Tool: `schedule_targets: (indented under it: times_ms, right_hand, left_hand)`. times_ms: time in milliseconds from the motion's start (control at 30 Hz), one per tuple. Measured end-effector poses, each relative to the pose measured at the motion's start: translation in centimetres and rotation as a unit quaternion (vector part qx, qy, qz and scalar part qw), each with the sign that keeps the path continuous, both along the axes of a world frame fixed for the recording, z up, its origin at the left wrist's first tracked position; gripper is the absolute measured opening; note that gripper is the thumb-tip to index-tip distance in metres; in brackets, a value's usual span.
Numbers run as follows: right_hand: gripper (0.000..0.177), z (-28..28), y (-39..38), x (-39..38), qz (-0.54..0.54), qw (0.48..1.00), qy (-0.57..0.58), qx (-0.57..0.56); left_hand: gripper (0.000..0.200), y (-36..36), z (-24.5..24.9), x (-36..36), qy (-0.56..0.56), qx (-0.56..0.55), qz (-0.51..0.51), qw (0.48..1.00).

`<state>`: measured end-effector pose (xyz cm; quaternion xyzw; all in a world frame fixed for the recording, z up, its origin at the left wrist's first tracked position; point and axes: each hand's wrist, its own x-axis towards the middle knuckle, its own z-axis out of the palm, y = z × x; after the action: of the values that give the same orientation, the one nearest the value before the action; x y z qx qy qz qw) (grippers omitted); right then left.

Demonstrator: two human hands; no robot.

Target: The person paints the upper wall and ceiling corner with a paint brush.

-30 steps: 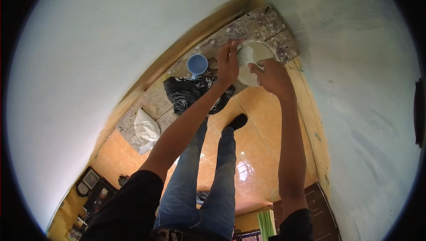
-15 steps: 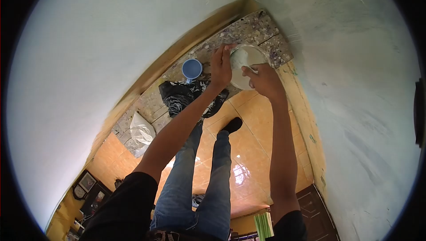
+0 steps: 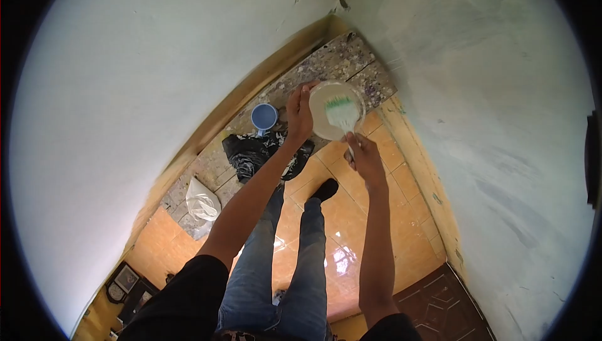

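Note:
My right hand [image 3: 365, 160] is closed around the handle of a paintbrush [image 3: 342, 114]. The brush has green bristles smeared with whitish paint, and its head lies over the round tub [image 3: 363, 99] of pale paint. On the tub's left side, my left hand [image 3: 300, 116] grips the wall, with fingers up at the rim. Just left of that hand a blue mug [image 3: 264, 117] stands on the paint-splattered board [image 3: 301, 77]. A crumpled black plastic bag [image 3: 244, 156] lies below the mug, partly behind my left forearm.
A white plastic bag [image 3: 202, 203] sits at the board's near left end. Pale walls [image 3: 476, 90] meet in the corner ahead. Below the board are orange floor tiles [image 3: 401, 228], my legs, and a dark brown door [image 3: 448, 303] at lower right.
My right hand has drawn back toward me, and the brush head now shows, raised from the paint. The tub and my left hand appear lower and slightly left as the view shifted.

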<state>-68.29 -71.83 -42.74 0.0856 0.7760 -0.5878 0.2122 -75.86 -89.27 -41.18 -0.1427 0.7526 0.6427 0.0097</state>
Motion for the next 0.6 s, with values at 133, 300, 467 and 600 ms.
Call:
schedule_targets:
  times_ms: [133, 300, 467, 600]
  right_hand:
    - [0.032, 2.6, -0.2, 3.0, -0.119, 0.989, -0.071, -0.051]
    - [0.033, 7.3, -2.2, 5.8, -0.216, 0.957, -0.113, -0.159]
    - [0.033, 12.0, -3.7, 11.4, -0.273, 0.956, -0.042, -0.102]
    - [0.028, 18.7, -4.5, 17.5, -0.298, 0.954, -0.012, -0.023]
  left_hand:
    - [0.040, -0.2, -3.6, 1.0, 0.115, 0.000, 0.020, 0.993]
    - [0.035, -2.7, -3.5, 4.9, 0.080, 0.001, 0.032, 0.996]
    - [0.018, -5.0, 1.9, 12.0, 0.034, 0.060, -0.038, 0.997]
    - [0.013, -8.2, 6.2, 17.9, -0.011, -0.083, -0.176, 0.981]
